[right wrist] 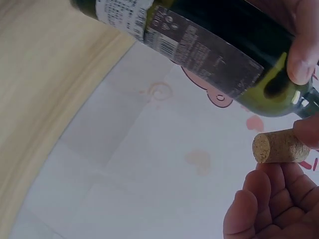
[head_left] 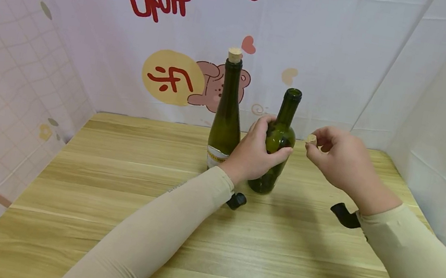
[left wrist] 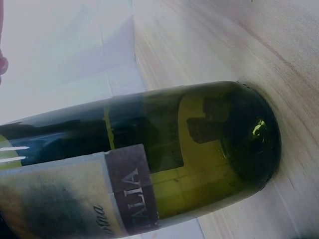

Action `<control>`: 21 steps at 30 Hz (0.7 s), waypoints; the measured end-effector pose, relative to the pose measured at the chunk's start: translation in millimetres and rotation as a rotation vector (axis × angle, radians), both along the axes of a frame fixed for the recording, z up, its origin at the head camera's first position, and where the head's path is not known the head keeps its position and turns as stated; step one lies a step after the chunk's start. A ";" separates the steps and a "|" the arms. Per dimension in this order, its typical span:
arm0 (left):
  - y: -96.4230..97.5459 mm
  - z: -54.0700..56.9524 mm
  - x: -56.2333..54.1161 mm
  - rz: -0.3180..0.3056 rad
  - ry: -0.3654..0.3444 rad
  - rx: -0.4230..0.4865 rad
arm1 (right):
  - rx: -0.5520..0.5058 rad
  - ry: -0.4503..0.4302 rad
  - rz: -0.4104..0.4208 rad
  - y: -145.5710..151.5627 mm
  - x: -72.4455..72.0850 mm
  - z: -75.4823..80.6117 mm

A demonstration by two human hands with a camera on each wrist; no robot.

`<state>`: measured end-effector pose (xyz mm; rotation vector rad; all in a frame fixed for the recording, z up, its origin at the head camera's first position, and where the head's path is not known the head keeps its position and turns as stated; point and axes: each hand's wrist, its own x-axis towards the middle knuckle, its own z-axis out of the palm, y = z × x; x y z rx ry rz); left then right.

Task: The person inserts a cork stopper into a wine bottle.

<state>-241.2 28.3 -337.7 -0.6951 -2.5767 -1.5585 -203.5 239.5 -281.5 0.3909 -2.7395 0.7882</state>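
Observation:
My left hand [head_left: 257, 151] grips the body of a green glass wine bottle [head_left: 287, 115], its thumb across the near side. The bottle's mouth [head_left: 294, 93] is uncovered. In the left wrist view its base [left wrist: 249, 134] meets the table, and a label [left wrist: 132, 186] wraps the side. To the right of the neck, lower than the mouth, my right hand [head_left: 344, 160] pinches a cork [head_left: 310, 139] between thumb and fingers. The right wrist view shows this cork [right wrist: 279, 147] lying sideways, one end facing outward, apart from the glass.
A taller green bottle [head_left: 228, 110] stands just left of the held one, with a cork [head_left: 234, 55] in its mouth. Behind both hangs a white printed backdrop [head_left: 330, 39]. The wooden table [head_left: 111, 179] spreads to the left and front. Black curved pieces [head_left: 344, 215] show at the wrists.

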 end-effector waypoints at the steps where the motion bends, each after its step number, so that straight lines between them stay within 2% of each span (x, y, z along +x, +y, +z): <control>1: 0.0 0.1 0.1 -0.001 0.000 0.002 | -0.002 0.015 -0.006 -0.5 -0.2 1.4; 5: -0.2 0.2 -0.3 -0.002 0.006 0.000 | -0.016 0.060 -0.017 -2.7 -1.0 7.9; 21: -0.3 -0.1 -0.8 -0.002 0.000 0.000 | -0.086 0.117 -0.026 -10.8 -5.0 40.5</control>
